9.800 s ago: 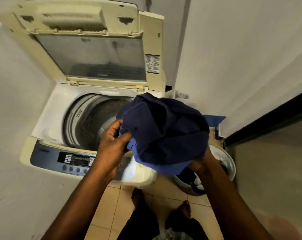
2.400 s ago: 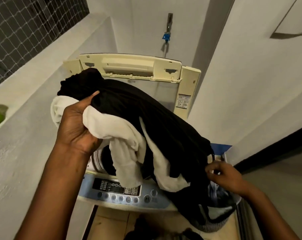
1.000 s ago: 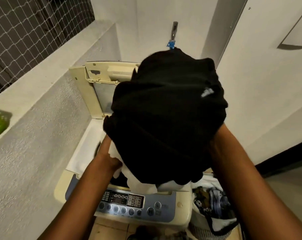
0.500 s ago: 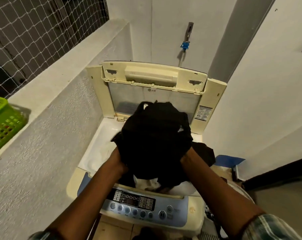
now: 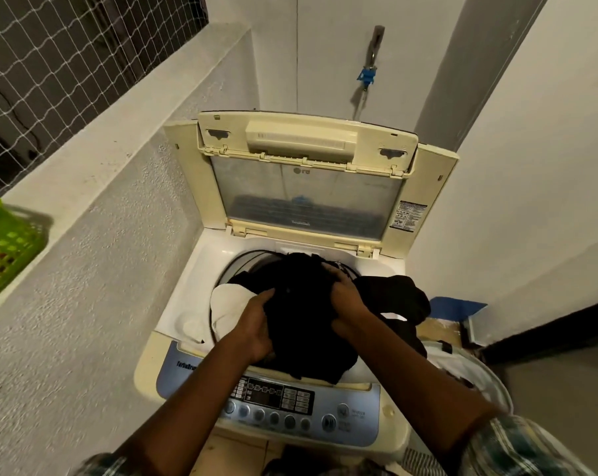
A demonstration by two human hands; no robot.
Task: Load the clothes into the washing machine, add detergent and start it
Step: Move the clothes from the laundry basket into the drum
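Closest to the viewer, two bare forearms with plaid sleeves reach forward over the washing machine's control panel, a blue strip of buttons and a small display along the front edge. Just beyond it, both hands press on a bundle of black clothes piled in the mouth of the drum. The left hand lies on the bundle's left side, its grip closed around dark cloth; the right hand is spread over the top right, fingers curled into the fabric, likely to push the load down below the rim. A white garment bulges over the drum's left edge, and a black piece spills over the right side of the machine top, so the load is not yet fully inside. Right of the machine, a white laundry basket stands on the floor. Farther back, the lid stands upright, leaving the opening free. A blue tap sits on the wall above; a green basket rests on the left ledge.
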